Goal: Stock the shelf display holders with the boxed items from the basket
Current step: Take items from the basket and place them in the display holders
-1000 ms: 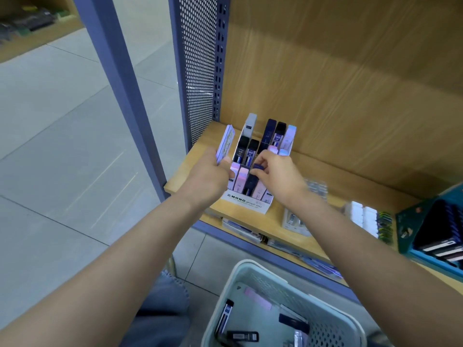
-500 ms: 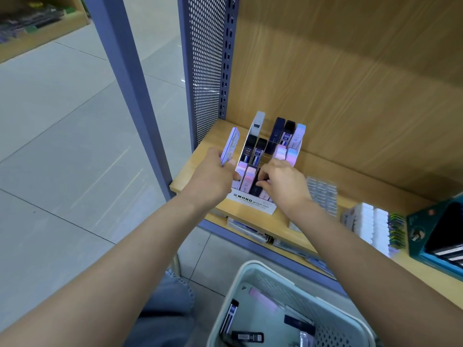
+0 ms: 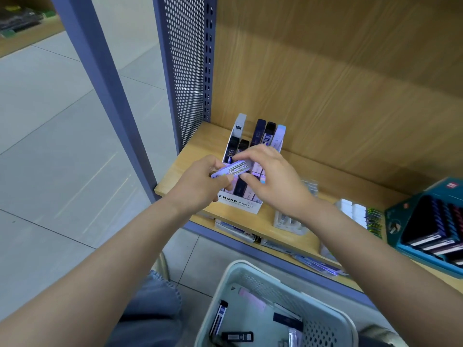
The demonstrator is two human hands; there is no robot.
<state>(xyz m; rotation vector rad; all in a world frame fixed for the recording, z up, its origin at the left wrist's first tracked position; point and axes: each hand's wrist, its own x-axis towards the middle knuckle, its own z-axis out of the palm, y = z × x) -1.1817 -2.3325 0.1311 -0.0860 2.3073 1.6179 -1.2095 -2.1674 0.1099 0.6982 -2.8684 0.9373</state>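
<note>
1. Our left hand [image 3: 200, 182] is gripping the lilac box [image 3: 231, 169] at its left end, with the thumb under it and the fingers curled over it. Half a second ago this hand was holding the same box upright at the left side of the holder. Now it is laying the box across.
2. The lilac box is hanging nearly level in the air, just above the front rows of the display holder [image 3: 240, 205]. The holder is standing at the left end of the wooden shelf [image 3: 180, 176], and most of its slots are already showing boxes.
3. Our right hand [image 3: 275, 181] is pinching the right end of the lilac box, index finger on the upper edge and thumb just below. A moment ago it was pressing a box into the front row. It has left that row, so we are judging that box as seated and a handover as beginning.
4. The basket [image 3: 233, 274] below the shelf is carrying several boxes [image 3: 236, 336], so we are judging the stocking as not finished.
</note>
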